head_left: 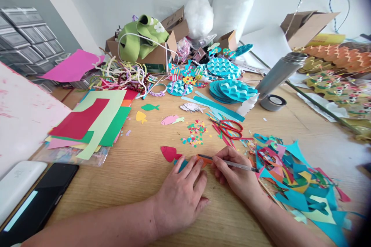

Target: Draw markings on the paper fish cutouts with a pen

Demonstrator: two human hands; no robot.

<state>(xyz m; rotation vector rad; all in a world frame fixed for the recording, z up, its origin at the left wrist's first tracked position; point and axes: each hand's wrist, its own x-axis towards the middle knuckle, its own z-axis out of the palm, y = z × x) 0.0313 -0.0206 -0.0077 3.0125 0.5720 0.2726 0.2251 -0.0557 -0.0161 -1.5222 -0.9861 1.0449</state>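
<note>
Pen (pixel 245 167) held over a small orange piece (pixel 206 161) among paper fish

The right hand (pixel 236 171) grasps the pen between thumb and fingers, one end lying over the orange piece; whether it touches cannot be told. The left hand (pixel 182 193) is spread palm down, gripping nothing, its fingertips pressing the orange piece and partly covering a blue piece (pixel 182 165). Both pieces lie toward the near edge of the tabletop (pixel 130 179), between its left and right edges. A red paper fish (pixel 168 153) sits just beyond the left fingertips.

Farther toward the far edge are tiny paper bits (pixel 197 128), with red-handled scissors (pixel 222 123) beside them, then a green fish (pixel 150 107), a yellow fish (pixel 141 117) and a pink fish (pixel 170 119). Mixed scraps (pixel 301 181) heap near the near right corner. Toward the left edge lies a stack of coloured sheets (pixel 84 121); a dark phone (pixel 50 183) rests near the near left corner. Turquoise discs (pixel 232 92) and an uncapped metal flask (pixel 279 75) stand nearer the far edge.
</note>
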